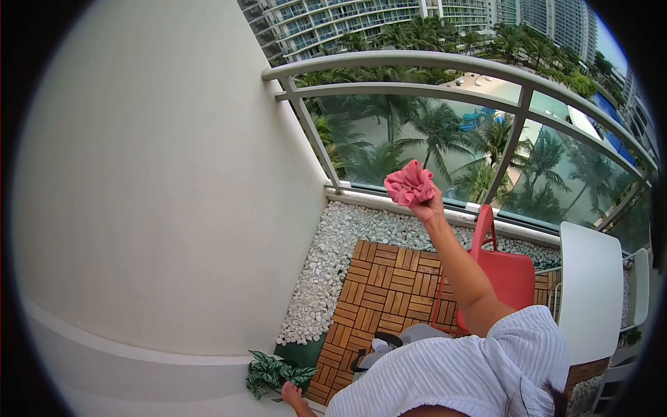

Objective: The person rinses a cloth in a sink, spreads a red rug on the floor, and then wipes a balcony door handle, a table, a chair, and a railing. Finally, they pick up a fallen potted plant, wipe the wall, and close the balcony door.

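A crumpled pink cloth (410,185) is bunched up in my right hand (429,207), which is held out in front of the glass panels of the balcony railing (389,61). The fingers are closed on the cloth and mostly hidden behind it. Low in the view, my left hand (292,394) is beside the green and white leaves of a plant (267,375). Its fingers are small and partly bent, and I cannot make out whether they hold anything.
A red folding chair (506,278) stands right of my arm, beside a white table (590,292) with a white chair (638,288) behind it. White pebbles (313,299) border the wooden floor tiles (368,292). A plain wall (160,181) rises on the left.
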Available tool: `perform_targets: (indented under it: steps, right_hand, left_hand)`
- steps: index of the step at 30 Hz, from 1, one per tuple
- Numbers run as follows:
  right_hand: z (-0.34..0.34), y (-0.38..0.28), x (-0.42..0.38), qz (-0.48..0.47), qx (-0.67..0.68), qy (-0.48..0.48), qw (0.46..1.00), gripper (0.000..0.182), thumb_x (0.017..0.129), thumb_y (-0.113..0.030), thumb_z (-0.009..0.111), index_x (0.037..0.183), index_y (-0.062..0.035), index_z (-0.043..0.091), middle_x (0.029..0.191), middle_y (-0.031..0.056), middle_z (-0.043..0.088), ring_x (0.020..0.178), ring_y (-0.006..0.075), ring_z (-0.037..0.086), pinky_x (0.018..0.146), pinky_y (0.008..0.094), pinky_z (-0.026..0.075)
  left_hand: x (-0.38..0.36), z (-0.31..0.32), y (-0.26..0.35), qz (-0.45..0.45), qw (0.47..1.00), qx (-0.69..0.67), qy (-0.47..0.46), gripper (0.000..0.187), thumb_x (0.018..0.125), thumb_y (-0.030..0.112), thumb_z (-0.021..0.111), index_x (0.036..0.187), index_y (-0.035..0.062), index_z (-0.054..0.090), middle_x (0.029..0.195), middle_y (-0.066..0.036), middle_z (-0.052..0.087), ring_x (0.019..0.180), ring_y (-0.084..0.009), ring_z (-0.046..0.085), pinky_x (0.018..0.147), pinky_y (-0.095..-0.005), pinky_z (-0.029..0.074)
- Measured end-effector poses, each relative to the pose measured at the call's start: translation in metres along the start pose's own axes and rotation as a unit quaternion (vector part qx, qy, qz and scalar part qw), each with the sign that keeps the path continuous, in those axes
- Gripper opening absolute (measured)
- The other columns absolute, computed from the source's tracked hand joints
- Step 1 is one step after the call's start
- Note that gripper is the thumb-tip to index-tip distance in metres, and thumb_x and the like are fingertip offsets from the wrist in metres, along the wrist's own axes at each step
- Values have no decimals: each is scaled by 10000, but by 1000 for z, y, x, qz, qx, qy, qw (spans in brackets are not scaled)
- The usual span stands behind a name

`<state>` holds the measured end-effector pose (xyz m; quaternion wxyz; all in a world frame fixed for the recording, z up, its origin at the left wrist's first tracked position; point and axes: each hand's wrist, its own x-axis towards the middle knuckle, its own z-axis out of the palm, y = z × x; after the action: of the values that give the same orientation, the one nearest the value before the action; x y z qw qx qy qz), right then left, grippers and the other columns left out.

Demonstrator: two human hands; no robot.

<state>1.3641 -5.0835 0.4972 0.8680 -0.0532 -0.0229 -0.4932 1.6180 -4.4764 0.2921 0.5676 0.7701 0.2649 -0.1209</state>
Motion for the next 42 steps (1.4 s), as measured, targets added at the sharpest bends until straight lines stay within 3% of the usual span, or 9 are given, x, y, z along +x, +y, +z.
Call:
perform_targets:
  steps: [2, 6, 12, 15, 18, 24, 31, 36, 42]
  right_hand:
    - [-9, -51, 56, -8, -167, -155, 974, 323, 811, -71, 544, 1132, -41, 523, 1074, 150, 570, 991, 304, 579, 879, 459, 496]
    - [59, -138, 147, -176, -337, 42, 924, 229, 844, 37, 451, 1049, 15, 550, 893, 123, 592, 723, 191, 617, 573, 247, 538]
    - [166, -213, 297, -455, -482, 46, 748, 216, 900, -83, 491, 1087, 7, 549, 951, 67, 601, 789, 141, 598, 665, 234, 496]
    - [164, -237, 388, -529, -678, 75, 505, 345, 895, -279, 527, 1159, -57, 536, 1065, 174, 594, 971, 237, 586, 894, 368, 425]
    - [131, -180, 463, -432, -850, 297, -60, 387, 890, -428, 438, 1087, -148, 619, 1088, 199, 589, 1104, 390, 491, 1029, 562, 192]
    - [122, 34, 646, -470, -876, 52, 93, 279, 826, -292, 475, 984, -152, 658, 1047, 258, 546, 1016, 492, 450, 925, 621, 240]
    - [128, 247, 797, -371, -921, -77, 92, 267, 849, -332, 492, 1059, -342, 656, 1338, 218, 413, 1164, 542, 352, 920, 666, 227]
    - [78, 264, 782, -392, -857, -335, -3, 177, 753, -172, 541, 859, -144, 680, 1106, 28, 529, 1142, 259, 431, 911, 408, 363]
    - [-28, 147, 723, -477, -875, -79, -7, 279, 812, -219, 503, 1061, -239, 629, 1101, 90, 490, 1050, 284, 472, 897, 446, 370]
  left_hand:
    - [53, 48, 63, 90, 993, 7, -79, 289, 830, 159, 542, 1085, 28, 580, 930, -80, 563, 798, -186, 515, 670, -339, 458]
    - [74, 172, 153, 218, 949, 97, -204, 241, 855, 154, 530, 1045, 29, 612, 922, -67, 597, 777, -139, 543, 636, -278, 470]
    - [-22, 326, 214, 251, 872, 132, -399, 222, 882, 123, 525, 1060, 21, 609, 928, -66, 593, 790, -133, 554, 679, -271, 497]
    - [-27, 381, 212, 219, 879, 121, -406, 207, 880, 107, 529, 1037, 10, 620, 913, -62, 589, 750, -121, 554, 680, -258, 505]
    - [-26, 406, 218, 189, 903, 146, -356, 203, 848, 78, 559, 1029, 23, 632, 874, -62, 608, 695, -112, 553, 619, -264, 496]
    - [-21, 453, 252, 172, 929, 175, -276, 198, 825, 78, 580, 1002, 7, 635, 845, -76, 615, 666, -118, 567, 588, -255, 488]
    - [-45, 514, 280, 377, 856, 229, -270, 204, 814, 105, 625, 1006, 34, 628, 1009, -134, 563, 764, -174, 612, 607, -258, 510]
    - [-63, 524, 290, 354, 855, 249, -287, 194, 811, 88, 634, 1000, 47, 636, 1002, -101, 580, 776, -170, 605, 659, -279, 503]
    - [-36, 547, 309, 377, 826, 258, -331, 199, 802, 87, 624, 996, 41, 628, 993, -103, 565, 735, -180, 595, 601, -273, 482]
